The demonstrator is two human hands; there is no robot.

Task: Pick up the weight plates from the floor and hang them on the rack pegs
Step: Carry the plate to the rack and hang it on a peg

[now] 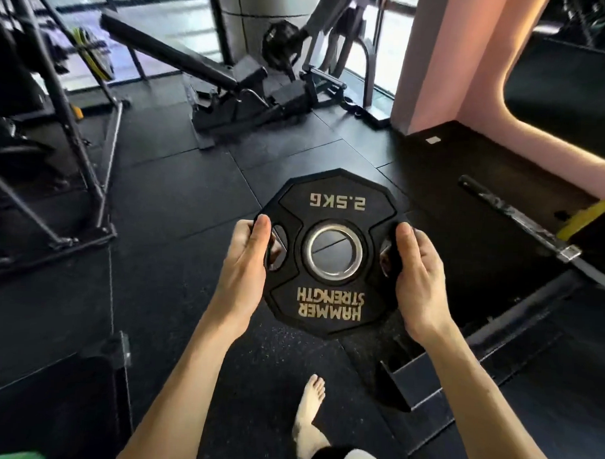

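Above floor, both hands (245, 258) grip plate (333, 196) w/ "2.5KG", "HAMMER STRENGTH".

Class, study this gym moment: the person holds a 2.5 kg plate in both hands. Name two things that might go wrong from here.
1. The weight plate is off the floor, held by the left hand and right hand at its side slots; a slip could drop it near the bare foot below.
2. The barbell lies on the floor to the right, a possible trip hazard.
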